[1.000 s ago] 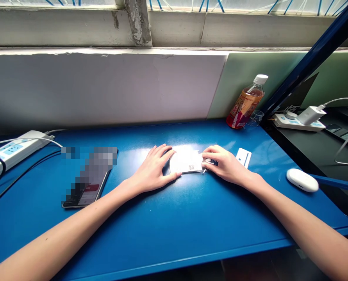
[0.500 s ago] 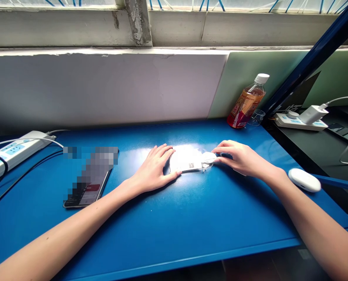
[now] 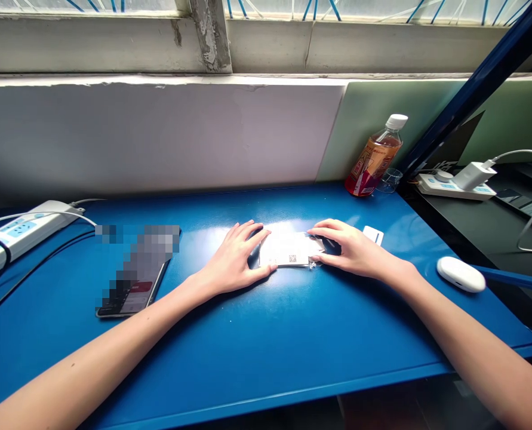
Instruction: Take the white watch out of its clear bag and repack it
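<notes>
A small white packet [image 3: 286,249] with a printed code lies flat in the middle of the blue table [image 3: 257,358]. My left hand [image 3: 234,261] rests at its left edge, fingers stretched along the far side and thumb on the near corner, holding it down. My right hand [image 3: 353,251] lies over the packet's right end, fingers spread flat and pressing on its clear crinkled edge. A small white card [image 3: 374,234] shows just beyond my right hand's knuckles.
A phone [image 3: 134,280] lies to the left, a white power strip [image 3: 19,233] with cables at the far left. A drink bottle [image 3: 375,156] stands at the back right. A white oval case [image 3: 461,274] sits near the right edge. Another power strip [image 3: 454,186] lies on the dark shelf.
My right hand drew away to the right of the packet, then came back over its right end. The left hand stayed in place.
</notes>
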A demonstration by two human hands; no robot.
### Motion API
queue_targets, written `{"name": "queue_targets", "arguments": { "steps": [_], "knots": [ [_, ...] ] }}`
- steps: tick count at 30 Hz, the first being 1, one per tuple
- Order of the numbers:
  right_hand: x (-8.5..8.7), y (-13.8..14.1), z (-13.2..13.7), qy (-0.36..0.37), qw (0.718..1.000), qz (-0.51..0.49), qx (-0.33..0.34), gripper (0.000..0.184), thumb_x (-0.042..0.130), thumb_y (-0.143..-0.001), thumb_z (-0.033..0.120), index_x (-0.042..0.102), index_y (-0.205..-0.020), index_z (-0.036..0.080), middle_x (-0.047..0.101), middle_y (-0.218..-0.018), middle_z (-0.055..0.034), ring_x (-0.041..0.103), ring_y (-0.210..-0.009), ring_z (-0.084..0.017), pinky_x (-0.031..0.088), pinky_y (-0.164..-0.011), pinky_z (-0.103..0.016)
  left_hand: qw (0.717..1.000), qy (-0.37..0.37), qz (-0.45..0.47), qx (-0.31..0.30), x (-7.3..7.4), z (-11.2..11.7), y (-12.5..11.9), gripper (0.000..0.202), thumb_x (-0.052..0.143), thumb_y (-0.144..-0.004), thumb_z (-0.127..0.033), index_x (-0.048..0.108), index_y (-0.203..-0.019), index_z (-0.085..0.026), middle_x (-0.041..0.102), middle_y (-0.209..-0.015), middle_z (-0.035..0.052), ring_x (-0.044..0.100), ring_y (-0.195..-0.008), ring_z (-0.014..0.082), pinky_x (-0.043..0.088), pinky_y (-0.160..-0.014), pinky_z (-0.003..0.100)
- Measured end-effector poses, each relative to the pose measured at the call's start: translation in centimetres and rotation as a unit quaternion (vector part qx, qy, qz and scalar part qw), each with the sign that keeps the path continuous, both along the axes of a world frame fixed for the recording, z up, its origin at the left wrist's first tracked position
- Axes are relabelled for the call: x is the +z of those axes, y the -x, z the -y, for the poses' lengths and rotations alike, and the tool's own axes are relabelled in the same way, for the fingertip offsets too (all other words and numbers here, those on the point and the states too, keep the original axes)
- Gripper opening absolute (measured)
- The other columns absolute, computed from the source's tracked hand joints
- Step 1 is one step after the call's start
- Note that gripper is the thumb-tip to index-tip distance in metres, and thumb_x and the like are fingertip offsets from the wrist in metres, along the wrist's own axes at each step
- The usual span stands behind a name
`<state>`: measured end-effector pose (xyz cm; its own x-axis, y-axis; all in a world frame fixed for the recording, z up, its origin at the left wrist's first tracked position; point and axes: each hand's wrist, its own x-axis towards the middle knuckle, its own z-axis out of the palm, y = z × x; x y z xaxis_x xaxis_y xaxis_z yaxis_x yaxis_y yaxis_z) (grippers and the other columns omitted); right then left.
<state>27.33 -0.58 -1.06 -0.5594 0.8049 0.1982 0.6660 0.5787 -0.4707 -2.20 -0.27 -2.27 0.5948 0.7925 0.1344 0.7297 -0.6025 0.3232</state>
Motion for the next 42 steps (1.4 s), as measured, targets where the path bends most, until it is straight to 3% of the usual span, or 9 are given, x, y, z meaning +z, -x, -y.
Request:
{"name": "queue_targets", "arguments": {
  "steps": [7,16,31,36,42],
  "knots": [
    [-0.3,0.0,-0.2,-0.053,0.999,0.004,0.013,0.038,0.067,-0.089,0.038,0.066,-0.123,0.02,0.062,-0.125,-0.0162,0.062,-0.113,-0.03,0.054,-0.095,-0.046,1.0,0.001,-0.002,0.001,-0.1,-0.1,0.0,0.07,0.055,-0.088,-0.063,0.049,-0.142,-0.018,0.045,-0.151,0.0167,0.034,-0.144,0.0357,0.021,-0.12,0.058],
    [-0.4,0.0,-0.3,-0.001,1.0,-0.004,0.014,0.037,0.068,-0.088,0.042,0.066,-0.118,0.021,0.06,-0.13,-0.0152,0.059,-0.12,-0.031,0.051,-0.101,-0.046,1.0,0.005,0.001,0.004,-0.3,-0.1,0.1,0.071,0.056,-0.088,-0.064,0.048,-0.143,-0.02,0.044,-0.152,0.0165,0.033,-0.145,0.0378,0.021,-0.12,0.06],
    [0.7,-1.2,-0.5,0.002,0.999,0.053,0.001,0.028,0.072,-0.078,0.033,0.061,-0.101,0.02,0.062,-0.123,-0.013,0.059,-0.114,-0.031,0.052,-0.095,-0.043,1.0,-0.007,-0.023,0.0,-0.4,0.0,0.1,0.068,0.053,-0.09,-0.063,0.049,-0.141,-0.018,0.043,-0.152,0.0168,0.035,-0.144,0.0362,0.02,-0.12,0.058],
    [0.9,-1.8,-0.5,0.007,0.997,0.074,0.006,0.031,0.069,-0.082,0.037,0.06,-0.107,0.021,0.062,-0.126,-0.0132,0.06,-0.114,-0.031,0.053,-0.095,-0.044,1.0,-0.009,-0.021,-0.001,-0.3,0.0,0.0,0.069,0.054,-0.089,-0.063,0.049,-0.142,-0.018,0.043,-0.152,0.0171,0.035,-0.144,0.0369,0.021,-0.12,0.059],
    [0.1,-0.5,-0.2,-0.01,0.999,0.023,0.041,0.042,0.066,-0.087,0.041,0.062,-0.123,0.021,0.058,-0.134,-0.0157,0.059,-0.12,-0.032,0.053,-0.098,-0.046,0.999,-0.007,-0.032,0.001,-0.2,0.0,-0.1,0.069,0.054,-0.089,-0.062,0.049,-0.141,-0.017,0.042,-0.153,0.0175,0.033,-0.145,0.0374,0.022,-0.12,0.059]
  ]
}}
